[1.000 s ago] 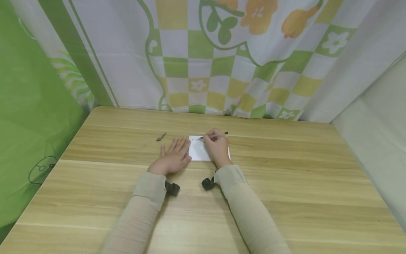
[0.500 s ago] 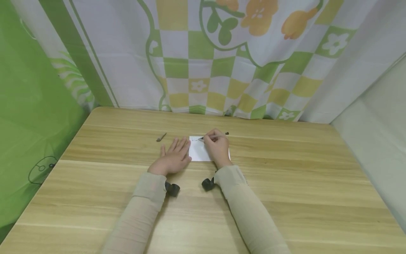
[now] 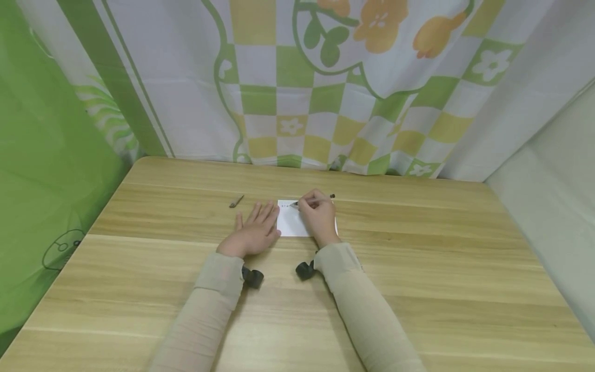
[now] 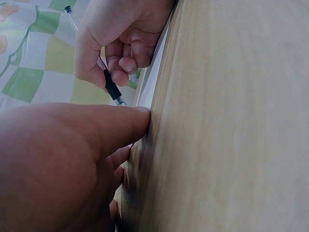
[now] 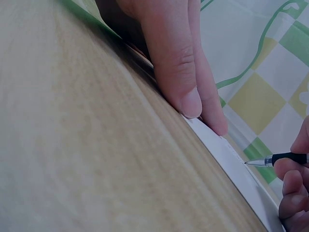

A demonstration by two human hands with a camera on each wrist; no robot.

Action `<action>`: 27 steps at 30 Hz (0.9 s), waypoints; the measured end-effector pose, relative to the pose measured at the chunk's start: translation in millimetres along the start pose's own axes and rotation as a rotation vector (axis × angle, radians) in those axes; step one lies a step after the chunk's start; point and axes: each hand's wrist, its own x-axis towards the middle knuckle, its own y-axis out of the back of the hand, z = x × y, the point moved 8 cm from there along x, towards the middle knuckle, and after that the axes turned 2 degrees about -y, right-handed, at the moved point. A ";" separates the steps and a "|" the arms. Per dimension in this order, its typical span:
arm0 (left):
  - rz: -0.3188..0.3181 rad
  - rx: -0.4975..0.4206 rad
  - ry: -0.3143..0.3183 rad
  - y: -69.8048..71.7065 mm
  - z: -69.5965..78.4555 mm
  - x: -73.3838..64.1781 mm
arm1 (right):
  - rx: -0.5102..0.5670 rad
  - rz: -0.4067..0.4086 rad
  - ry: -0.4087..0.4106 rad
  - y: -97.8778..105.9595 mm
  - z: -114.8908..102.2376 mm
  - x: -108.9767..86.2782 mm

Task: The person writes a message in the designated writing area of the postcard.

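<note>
A small white sheet of paper (image 3: 292, 225) lies on the table between both hands, with a short row of small dark marks along its top edge. My left hand (image 3: 253, 233) lies flat with spread fingers, thumb and fingertips on the paper's left edge. My right hand (image 3: 321, 219) pinches a pen (image 4: 113, 88) with a clear barrel and black grip. The pen's metal tip (image 5: 256, 163) meets the paper by the row of marks. The right hand's lower side rests over the paper's right part and hides it.
Left of the paper lies a small, slim dark piece like a pen cap (image 3: 236, 201). The wooden table (image 3: 441, 268) reaches back to a patterned curtain (image 3: 293, 98). Green cloth (image 3: 56, 155) hangs at the left. Black wrist cameras (image 3: 253, 278) sit at both sleeves.
The right hand and pen shift very slightly, and the row of marks on the paper looks a little longer. The left hand stays in place.
</note>
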 end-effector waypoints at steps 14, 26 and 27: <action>0.000 -0.009 0.002 0.0 -1.1 -0.3 | -0.011 -0.007 0.003 -0.7 0.6 1.1; 0.001 -0.005 0.001 3.3 4.2 -4.4 | -0.019 0.005 0.009 0.2 -0.9 0.5; 0.004 -0.008 0.000 4.1 5.0 -5.1 | -0.020 0.004 0.011 0.1 -1.2 0.6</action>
